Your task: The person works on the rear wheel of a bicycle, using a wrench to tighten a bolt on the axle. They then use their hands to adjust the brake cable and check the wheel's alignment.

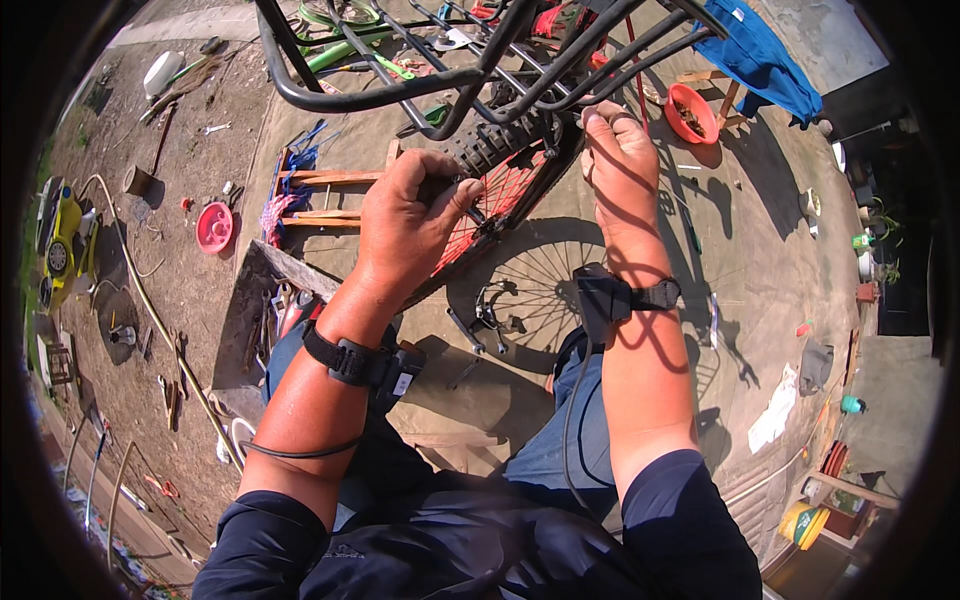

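Observation:
A bicycle wheel with a knobby black tyre [487,147] and red spokes [460,238] stands in front of me, beneath a black tubular rack [385,100]. My left hand [415,215] is closed in a pinch at the wheel's left side; its curled fingers hide most of what they grip. Close to the frame on the wheel's right, my right hand [622,160] has its thumb and fingers pressed together. Whatever it holds is too small to make out. Black brake parts [487,308] lie on the ground below the wheel, within its shadow.
A metal tool tray [250,310] with wrenches sits by my left leg. Wooden stool legs [335,178] stick out behind my left hand. A pink bowl [214,228] lies left, a red basin [690,113] far right beside blue cloth [765,62]. A long hose [150,310] runs along the left.

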The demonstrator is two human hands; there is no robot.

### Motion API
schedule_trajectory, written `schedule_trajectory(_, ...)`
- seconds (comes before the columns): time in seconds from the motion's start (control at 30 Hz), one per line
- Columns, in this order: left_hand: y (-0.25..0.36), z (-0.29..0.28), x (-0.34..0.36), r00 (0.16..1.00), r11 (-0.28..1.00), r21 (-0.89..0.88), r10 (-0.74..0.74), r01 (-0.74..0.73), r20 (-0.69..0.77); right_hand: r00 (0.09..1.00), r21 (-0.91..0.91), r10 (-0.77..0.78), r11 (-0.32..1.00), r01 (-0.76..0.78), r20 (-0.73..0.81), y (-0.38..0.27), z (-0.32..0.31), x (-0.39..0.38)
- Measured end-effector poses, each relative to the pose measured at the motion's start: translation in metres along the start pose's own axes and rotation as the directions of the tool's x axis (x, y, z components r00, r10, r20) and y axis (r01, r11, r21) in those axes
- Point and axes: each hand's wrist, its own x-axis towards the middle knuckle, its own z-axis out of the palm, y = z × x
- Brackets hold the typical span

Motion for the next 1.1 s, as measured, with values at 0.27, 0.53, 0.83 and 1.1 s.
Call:
schedule_trajectory(0.27,0.0,-0.001,0.0,0.999,0.999,0.026,-0.036,0.035,0.039,0.987,-0.244,-0.155,0.959,0.141,-0.039,0.014,-0.007,0.009)
schedule_trajectory(0.53,0.0,0.001,0.0,1.0,1.0,0.013,-0.016,0.017,-0.012,0.991,-0.339,-0.126,0.935,0.103,-0.048,0.005,-0.006,0.005)
schedule_trajectory(0.83,0.004,0.001,0.0,0.999,0.999,-0.02,-0.047,0.047,0.01,1.0,-0.182,-0.029,0.983,0.026,-0.014,-0.003,-0.005,0.002)
schedule_trajectory(1.1,0.005,0.0,0.0,0.999,0.999,-0.01,-0.036,0.037,0.016,0.997,-0.011,0.039,0.999,-0.039,0.068,-0.003,-0.007,0.001)
